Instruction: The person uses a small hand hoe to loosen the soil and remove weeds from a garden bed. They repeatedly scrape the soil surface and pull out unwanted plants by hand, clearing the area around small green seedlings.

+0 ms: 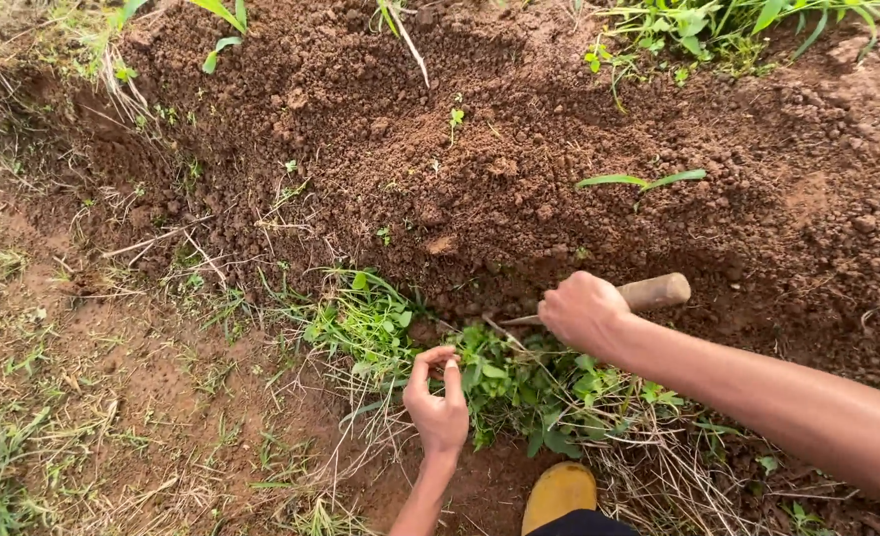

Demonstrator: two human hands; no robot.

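My right hand (583, 311) grips a wooden tool handle (655, 291) whose butt end sticks out to the right; its working end is hidden under a clump of green weeds (519, 382) at the foot of a raised bed of loose brown soil (479, 149). My left hand (438, 405) is at the left side of the clump, thumb and forefinger pinched together on thin grass stems. The weeds lie between my two hands.
A yellow boot toe (557, 493) shows at the bottom edge. Young green seedlings (640, 182) stand in the soil bed. Dry grass and bare packed earth (112, 397) spread to the left. More green plants (718, 25) line the top right.
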